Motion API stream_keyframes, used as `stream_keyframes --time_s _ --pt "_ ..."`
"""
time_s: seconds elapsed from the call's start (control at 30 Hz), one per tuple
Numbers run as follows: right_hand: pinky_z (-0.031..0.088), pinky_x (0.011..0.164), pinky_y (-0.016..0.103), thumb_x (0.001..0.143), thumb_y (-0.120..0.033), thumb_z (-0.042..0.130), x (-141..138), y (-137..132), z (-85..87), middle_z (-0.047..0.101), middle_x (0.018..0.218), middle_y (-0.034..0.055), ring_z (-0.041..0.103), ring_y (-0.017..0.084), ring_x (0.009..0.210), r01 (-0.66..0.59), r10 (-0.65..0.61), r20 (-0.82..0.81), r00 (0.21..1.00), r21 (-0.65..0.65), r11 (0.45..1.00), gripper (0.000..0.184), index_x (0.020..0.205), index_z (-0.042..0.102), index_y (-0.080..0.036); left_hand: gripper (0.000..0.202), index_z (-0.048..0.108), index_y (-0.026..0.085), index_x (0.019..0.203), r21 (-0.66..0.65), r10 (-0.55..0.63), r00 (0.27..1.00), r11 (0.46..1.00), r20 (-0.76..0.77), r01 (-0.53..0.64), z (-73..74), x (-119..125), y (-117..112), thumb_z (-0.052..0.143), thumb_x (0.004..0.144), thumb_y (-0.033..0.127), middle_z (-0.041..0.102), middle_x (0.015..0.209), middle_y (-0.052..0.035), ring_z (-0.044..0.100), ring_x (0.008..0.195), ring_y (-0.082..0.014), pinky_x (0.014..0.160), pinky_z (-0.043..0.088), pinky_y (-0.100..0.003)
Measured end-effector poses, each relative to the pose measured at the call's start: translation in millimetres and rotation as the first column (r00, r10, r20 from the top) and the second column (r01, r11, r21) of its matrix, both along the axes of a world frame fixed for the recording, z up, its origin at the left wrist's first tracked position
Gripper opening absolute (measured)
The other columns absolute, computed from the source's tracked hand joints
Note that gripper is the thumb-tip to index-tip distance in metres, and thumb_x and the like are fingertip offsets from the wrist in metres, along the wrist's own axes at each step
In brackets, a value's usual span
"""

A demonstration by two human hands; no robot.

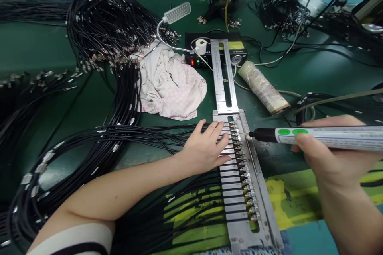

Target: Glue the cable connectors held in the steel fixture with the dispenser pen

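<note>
My left hand [206, 143] lies with fingers spread over black cables [155, 131] at the upper part of a slotted metal fixture [236, 203]. The cables lie side by side across it, their small metal connector ends [247, 181] lined up along a rail. My right hand [332, 159] is closed around a dispensing syringe [323, 136] with a white printed barrel, green stickers and a black front. Its thin tip points left, at the fixture's rail near the upper connectors; whether it touches cannot be made out.
Behind the fixture stands a black control box [215, 50] with a gauge. A crumpled cloth [173, 83], a gooseneck lamp [178, 12] and a tape-wrapped roll [263, 87] lie around it. Large cable bundles [104, 28] cover the left. Yellow tape [281, 203] marks the green table.
</note>
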State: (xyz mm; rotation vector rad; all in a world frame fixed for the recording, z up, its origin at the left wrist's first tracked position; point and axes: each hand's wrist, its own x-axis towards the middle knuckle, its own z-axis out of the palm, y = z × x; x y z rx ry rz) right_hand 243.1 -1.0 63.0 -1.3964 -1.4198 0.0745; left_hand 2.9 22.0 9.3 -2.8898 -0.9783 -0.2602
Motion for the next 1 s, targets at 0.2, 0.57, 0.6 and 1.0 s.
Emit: stream_keyframes --time_s 0.2,0.57,0.6,1.0 --pt "0.041 0.039 0.027 0.059 -0.026 0.078 -2.6 -8.7 -10.9 0.059 0.058 -0.0027 0.053 0.012 0.044 -0.038 0.037 0.055 0.998 0.022 0.999 0.021 0.070 0.061 -0.019 0.041 0.051 0.019 0.113 0.015 -0.014 0.999 1.000 0.034 0.014 -1.5 0.3 1.0 0.041 0.089 0.051 0.046 0.132 -0.0231 0.044 0.121 -0.0341 0.098 0.031 -0.054" --pt "0.042 0.036 0.023 0.060 -0.025 0.076 -9.7 -2.9 -22.8 0.060 0.057 -0.0040 0.053 0.011 0.042 -0.062 0.058 0.104 0.993 0.031 0.998 0.020 0.070 0.060 -0.020 0.040 0.052 0.018 0.112 0.013 -0.031 0.999 0.999 0.031 0.030 -0.4 -0.6 0.8 0.039 0.090 0.050 0.045 0.132 -0.0250 0.043 0.122 -0.0351 0.097 0.031 -0.055" --pt "0.042 0.036 0.022 0.061 -0.025 0.076 -9.8 -2.8 -23.2 0.060 0.057 -0.0042 0.052 0.010 0.042 -0.064 0.061 0.107 0.992 0.023 0.998 0.020 0.071 0.060 -0.020 0.041 0.052 0.018 0.112 0.011 -0.031 0.999 0.999 0.028 0.031 -0.2 -0.6 0.8 0.038 0.090 0.050 0.045 0.132 -0.0250 0.043 0.122 -0.0351 0.098 0.031 -0.055" --pt "0.043 0.038 0.024 0.061 -0.026 0.076 -7.9 -6.3 -25.0 0.059 0.058 -0.0042 0.051 0.011 0.043 -0.071 0.071 0.093 0.993 -0.003 0.998 0.020 0.071 0.060 -0.021 0.040 0.052 0.019 0.112 0.010 -0.028 0.999 1.000 0.030 0.027 -0.7 0.0 0.6 0.038 0.091 0.050 0.045 0.132 -0.0245 0.043 0.122 -0.0351 0.097 0.031 -0.056"
